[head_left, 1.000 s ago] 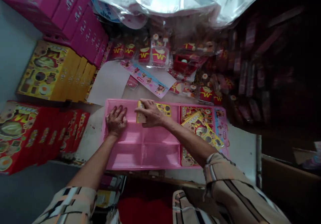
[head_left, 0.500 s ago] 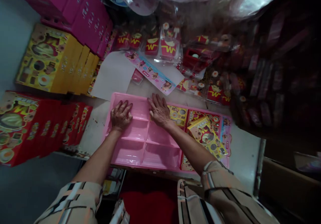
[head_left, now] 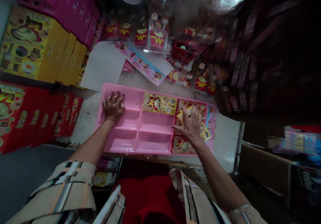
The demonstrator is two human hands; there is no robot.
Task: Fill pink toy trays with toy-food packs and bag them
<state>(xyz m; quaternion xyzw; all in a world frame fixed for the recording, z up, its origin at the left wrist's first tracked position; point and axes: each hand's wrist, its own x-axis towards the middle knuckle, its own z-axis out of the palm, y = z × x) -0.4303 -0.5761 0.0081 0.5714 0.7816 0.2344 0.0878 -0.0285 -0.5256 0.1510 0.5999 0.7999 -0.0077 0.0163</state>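
Note:
A pink compartment tray (head_left: 155, 122) lies in front of me. My left hand (head_left: 114, 106) rests on its left side, fingers spread, holding nothing. In the upper middle compartment sits a flat yellow box (head_left: 159, 103) with printed food pictures. My right hand (head_left: 191, 123) lies over a tilted yellow box (head_left: 205, 133) on the right part of the tray, thumb and fingers apart; it partly hides that box. Around that hand, a red box (head_left: 200, 107) fills the upper right compartment and another red box (head_left: 181, 145) the lower right one.
Yellow boxes (head_left: 27, 46), red boxes (head_left: 30, 117) and magenta boxes (head_left: 72, 9) are stacked at the left. A white sheet (head_left: 104, 66) and a printed strip (head_left: 140, 63) lie behind the tray. Bagged red toys (head_left: 157, 38) line the back. An open cardboard carton (head_left: 265, 167) stands at the right.
My right hand has moved right, from the upper middle compartment to the tilted yellow box. This uncovers the yellow box lying there. My left hand stays on the tray; the view has shifted.

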